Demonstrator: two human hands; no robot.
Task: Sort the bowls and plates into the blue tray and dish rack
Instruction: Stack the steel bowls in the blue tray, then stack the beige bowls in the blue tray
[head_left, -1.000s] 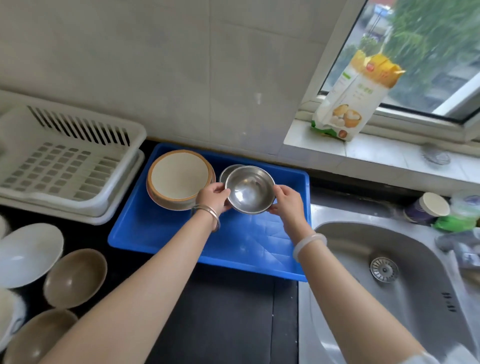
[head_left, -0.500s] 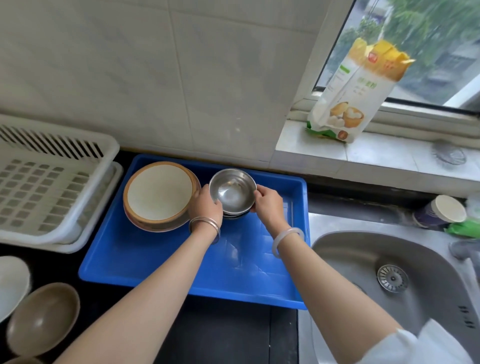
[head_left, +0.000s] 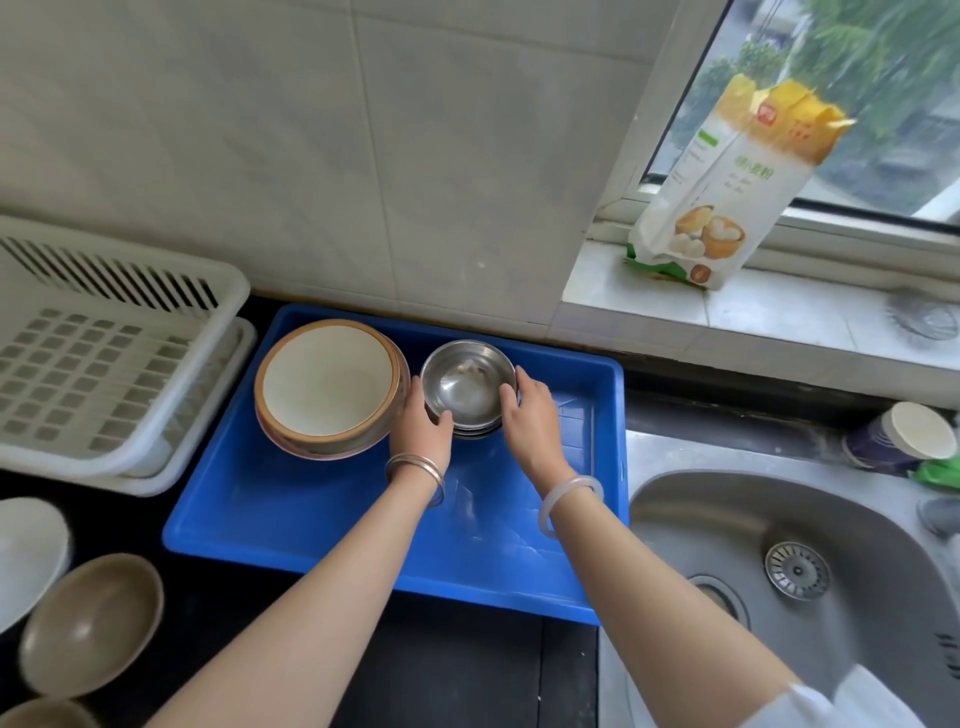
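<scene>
A steel bowl (head_left: 465, 384) sits on a small stack of steel bowls at the back of the blue tray (head_left: 322, 519). My left hand (head_left: 422, 426) grips its left rim and my right hand (head_left: 527, 415) grips its right rim. To the left in the tray lies a stack of brown-rimmed cream plates (head_left: 327, 384). The white dish rack (head_left: 104, 353) stands left of the tray and holds nothing that I can see. A brown bowl (head_left: 91, 621) and a white bowl (head_left: 26, 551) wait on the dark counter at the lower left.
A steel sink (head_left: 789, 571) lies right of the tray. A flour bag (head_left: 727, 182) stands on the window sill. A paper cup (head_left: 898, 436) and green item sit behind the sink. Another brown bowl's edge (head_left: 41, 717) shows bottom left.
The steel bowl was held tilted above the tray, then lowered onto the steel stack; both hands stay on its rim. The view has shifted closer and to the left.
</scene>
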